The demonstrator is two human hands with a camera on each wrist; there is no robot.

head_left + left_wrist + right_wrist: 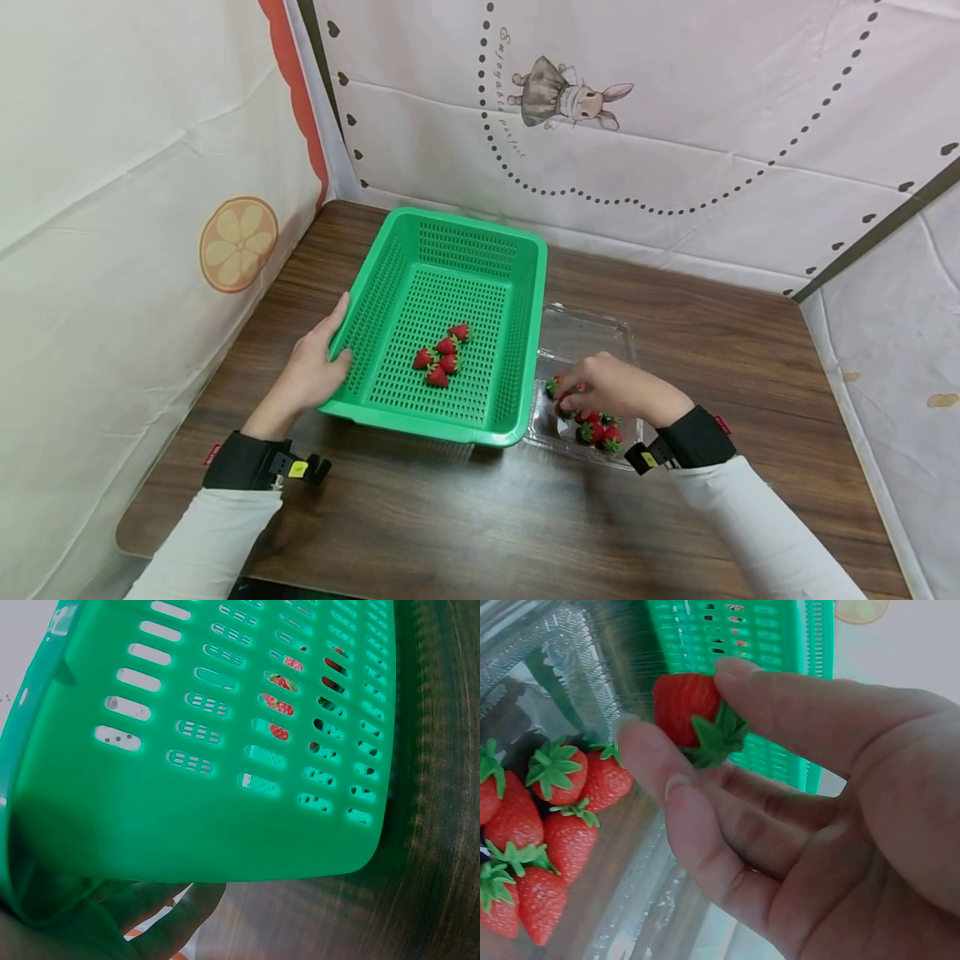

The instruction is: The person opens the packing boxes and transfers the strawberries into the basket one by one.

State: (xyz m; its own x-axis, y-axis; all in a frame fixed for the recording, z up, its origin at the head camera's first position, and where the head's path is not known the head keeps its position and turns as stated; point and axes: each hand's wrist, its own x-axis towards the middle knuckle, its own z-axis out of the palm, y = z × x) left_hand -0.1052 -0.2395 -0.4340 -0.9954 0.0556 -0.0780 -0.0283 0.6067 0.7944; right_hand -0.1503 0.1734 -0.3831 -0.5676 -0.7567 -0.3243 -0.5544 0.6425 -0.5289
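Observation:
My left hand (pixel 318 367) grips the left rim of a green plastic basket (pixel 450 429), thumb on the inner side. In the left wrist view its fingers (pixel 191 911) curl behind the rim. Several red strawberries (pixel 447 364) with green leaves lie on the basket's floor. To the right, my right hand (pixel 618 387) is over a clear plastic box (pixel 588 333). As the right wrist view shows, thumb and fingers pinch one strawberry (pixel 682 709) by its sides. Other strawberries (pixel 570 840) are grouped in the box below the hand.
The brown wooden table (pixel 720 350) carries the basket and the box, which stand side by side. White printed cloth (pixel 420 125) hangs behind the table and along both sides. A wrist camera strap (pixel 693 437) sits on each arm.

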